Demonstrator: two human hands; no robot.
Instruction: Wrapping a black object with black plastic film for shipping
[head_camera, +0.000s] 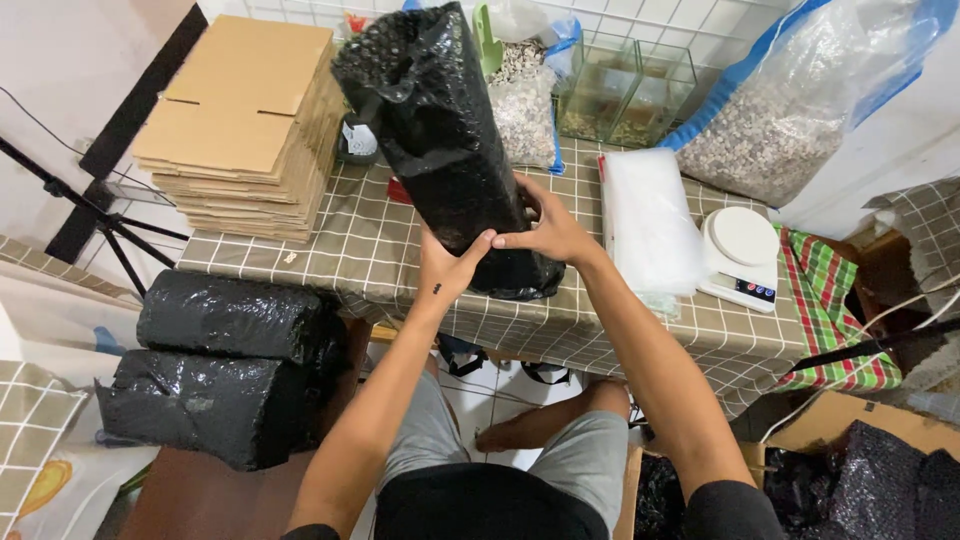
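A tall parcel wrapped in black bubble wrap (440, 140) stands tilted on the checked tablecloth (370, 250), its open top leaning toward the upper left. My left hand (447, 268) presses against its lower left side. My right hand (548, 230) grips its lower right side. Both hands hold the parcel near its base at the table's front edge.
A stack of flat cardboard boxes (240, 120) lies on the table's left. Clear plastic bags (648, 215), a white kitchen scale (742, 250), sacks of gravel (770, 120) and glass tanks (625, 90) fill the right and back. Two black wrapped parcels (225, 360) sit lower left.
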